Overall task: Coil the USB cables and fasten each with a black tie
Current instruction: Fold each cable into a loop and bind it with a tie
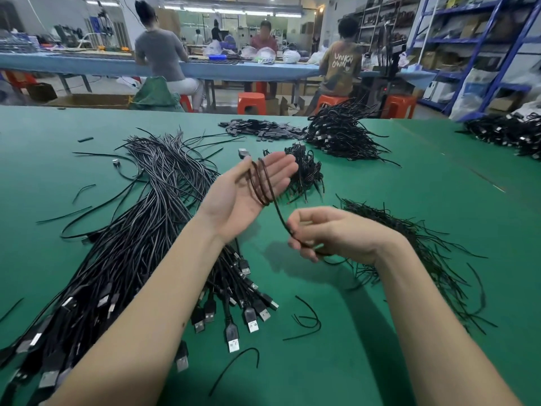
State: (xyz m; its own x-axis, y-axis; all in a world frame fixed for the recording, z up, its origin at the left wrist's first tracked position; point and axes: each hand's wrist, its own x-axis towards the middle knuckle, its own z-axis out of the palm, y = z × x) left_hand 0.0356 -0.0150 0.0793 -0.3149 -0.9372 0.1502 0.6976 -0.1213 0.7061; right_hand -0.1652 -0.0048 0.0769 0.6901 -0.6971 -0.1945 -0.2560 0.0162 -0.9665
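2 hands work above my green table (366,361): left hand (248,191) flat and wide, thin black USB cable (265,183) looped around it; right hand (330,232) pinches the cable's tail.

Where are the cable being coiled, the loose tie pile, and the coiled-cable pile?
cable being coiled (261,183), head view, loops across left palm
loose tie pile (409,230), head view, pile's middle
coiled-cable pile (336,136), head view, pile's middle

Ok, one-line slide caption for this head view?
Left hand open, USB cable looped around it; right hand pinching the tail.
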